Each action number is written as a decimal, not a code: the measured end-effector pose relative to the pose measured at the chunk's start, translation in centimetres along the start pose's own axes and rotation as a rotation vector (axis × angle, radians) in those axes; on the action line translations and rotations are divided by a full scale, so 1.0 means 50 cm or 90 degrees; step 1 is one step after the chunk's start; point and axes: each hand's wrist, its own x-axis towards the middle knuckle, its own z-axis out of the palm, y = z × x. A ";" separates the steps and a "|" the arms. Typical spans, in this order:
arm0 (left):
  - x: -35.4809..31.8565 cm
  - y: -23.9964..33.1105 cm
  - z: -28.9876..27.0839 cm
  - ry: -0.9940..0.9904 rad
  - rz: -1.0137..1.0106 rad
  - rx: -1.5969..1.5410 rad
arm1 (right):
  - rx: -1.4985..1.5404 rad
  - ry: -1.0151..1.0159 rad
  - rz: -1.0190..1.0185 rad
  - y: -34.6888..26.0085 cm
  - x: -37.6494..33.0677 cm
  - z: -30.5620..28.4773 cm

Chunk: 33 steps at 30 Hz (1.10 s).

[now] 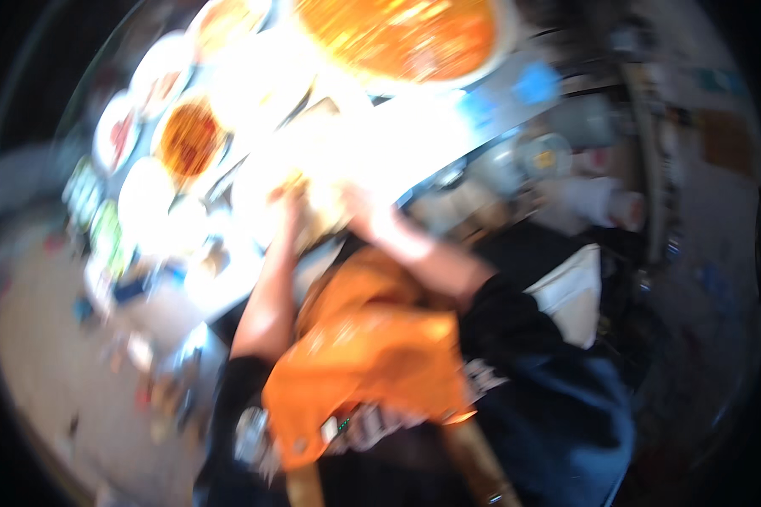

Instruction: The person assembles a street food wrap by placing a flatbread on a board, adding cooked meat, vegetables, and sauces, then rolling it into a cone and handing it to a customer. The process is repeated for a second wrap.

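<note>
Glare and motion blur wash out much of the worktop. Both my forearms reach forward onto its near edge. My left hand is by a small orange-yellow patch that I cannot identify. Close on its right is my right hand, almost lost in the brightness. Between the two hands lies a pale tan shape, too smeared to name. The fingers of both hands are blurred, so their grip does not show.
A large white bowl of orange food stands at the far side. Farther left are a dish of red-brown food and several pale dishes. White containers stand on the right, below the worktop's edge. An orange apron covers my front.
</note>
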 end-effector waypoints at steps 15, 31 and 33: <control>-0.037 0.057 0.004 0.064 -0.045 -0.020 | -1.355 0.069 -0.611 -0.015 -0.078 0.015; -0.138 0.112 -0.008 0.095 -0.091 0.004 | -1.274 0.005 -0.644 -0.004 -0.123 -0.003; -0.132 0.099 -0.001 0.108 -0.067 -0.049 | -1.301 0.007 -0.581 -0.007 -0.137 0.003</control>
